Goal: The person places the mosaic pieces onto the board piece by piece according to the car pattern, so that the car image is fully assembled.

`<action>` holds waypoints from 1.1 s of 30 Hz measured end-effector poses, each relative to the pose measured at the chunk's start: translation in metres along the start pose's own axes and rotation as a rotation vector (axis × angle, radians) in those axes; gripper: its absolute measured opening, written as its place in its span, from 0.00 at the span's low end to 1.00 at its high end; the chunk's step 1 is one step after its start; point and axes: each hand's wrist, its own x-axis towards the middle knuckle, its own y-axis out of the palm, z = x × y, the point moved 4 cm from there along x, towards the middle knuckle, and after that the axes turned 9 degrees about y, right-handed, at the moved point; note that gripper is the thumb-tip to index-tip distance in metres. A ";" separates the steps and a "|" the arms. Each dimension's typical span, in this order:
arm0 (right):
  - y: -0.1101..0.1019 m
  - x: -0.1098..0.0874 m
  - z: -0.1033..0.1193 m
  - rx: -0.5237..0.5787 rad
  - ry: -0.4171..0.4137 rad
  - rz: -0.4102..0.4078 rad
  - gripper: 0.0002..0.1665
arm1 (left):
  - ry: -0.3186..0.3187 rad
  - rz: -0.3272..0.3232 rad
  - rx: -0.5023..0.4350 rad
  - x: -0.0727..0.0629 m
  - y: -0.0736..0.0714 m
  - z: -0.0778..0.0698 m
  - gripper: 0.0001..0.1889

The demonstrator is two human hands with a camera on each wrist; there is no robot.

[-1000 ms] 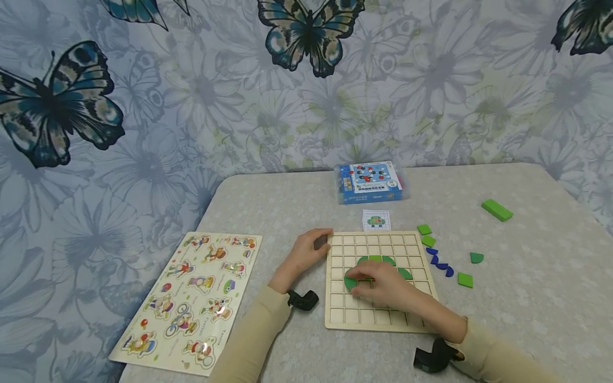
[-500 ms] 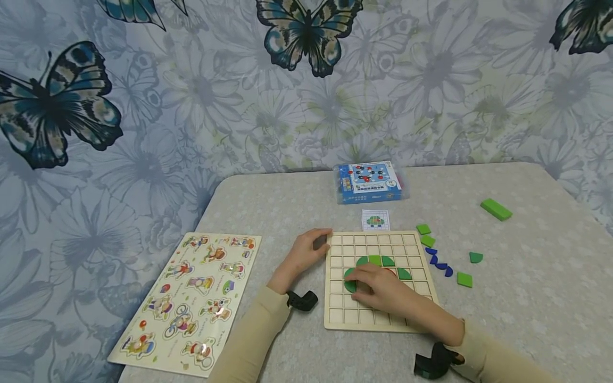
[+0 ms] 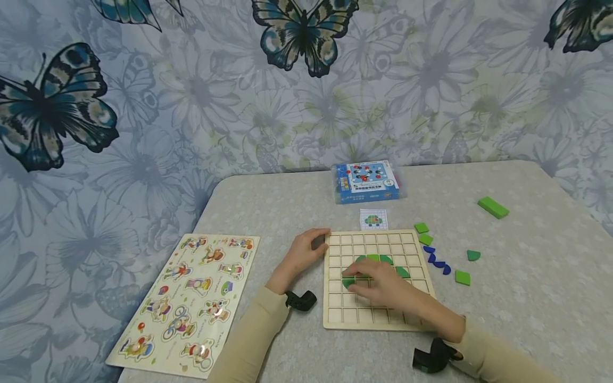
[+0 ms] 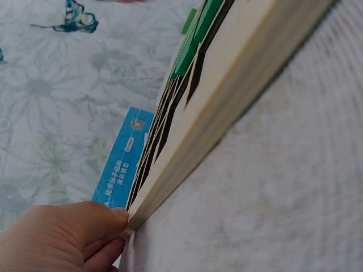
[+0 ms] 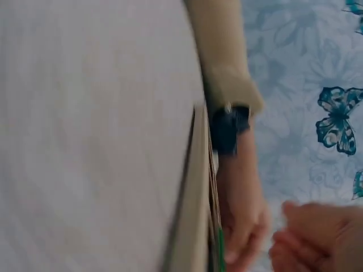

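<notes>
In the head view my left hand (image 3: 301, 255) holds the far left corner of a wooden grid board (image 3: 345, 316). The left wrist view shows the thumb (image 4: 110, 218) against the board's edge. My right hand (image 3: 383, 282) is over the board's left-middle part. Its index finger and thumb stand apart about a dark green rounded piece (image 3: 348, 284), which they partly cover; contact is hard to tell. Beyond the hand lie a light green square (image 3: 372, 258) and more dark green rounded pieces (image 3: 402, 272). The palm hides part of the pattern. In the blurred right wrist view, no held piece shows.
A picture card (image 3: 373, 219) lies behind the board, and a blue box (image 3: 367, 183) farther back. Several loose green squares (image 3: 462, 277) and blue pieces (image 3: 439, 264) lie right of it, with a green bar (image 3: 493, 207) beyond. A sticker-like picture board (image 3: 191, 303) lies left.
My right hand's fingers have shifted slightly over the green pieces at the board's left, first lifting a little and then lowering. My left hand stays at the corner.
</notes>
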 end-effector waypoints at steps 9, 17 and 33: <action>-0.089 -0.002 -0.014 -0.029 0.124 -0.200 0.16 | 0.003 -0.009 -0.008 0.000 0.001 0.000 0.21; -0.120 -0.028 -0.071 -0.139 0.352 -0.284 0.18 | -0.005 -0.002 -0.009 0.000 0.001 0.002 0.22; -0.102 -0.045 -0.124 -0.202 0.414 -0.327 0.18 | -0.004 -0.008 -0.010 0.001 0.001 0.001 0.22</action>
